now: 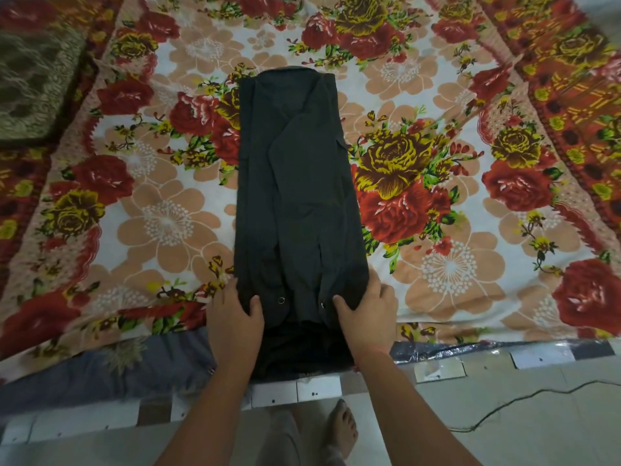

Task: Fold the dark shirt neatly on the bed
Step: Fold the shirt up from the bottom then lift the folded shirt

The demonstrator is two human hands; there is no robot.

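The dark shirt (295, 196) lies lengthwise in the middle of the bed as a long narrow strip, its sides folded inward. Its near end hangs a little over the bed's front edge. My left hand (235, 314) grips the near left corner of the shirt, thumb on top of the cloth. My right hand (366, 314) grips the near right corner the same way. Two small metal snaps show on the cloth between my thumbs.
A floral bedsheet (453, 230) in red, yellow and peach covers the bed. A greenish patterned pillow (33, 85) sits at the far left. Below the bed edge lie a tiled floor (504, 432), a thin black cord (524, 401) and my bare foot (339, 428).
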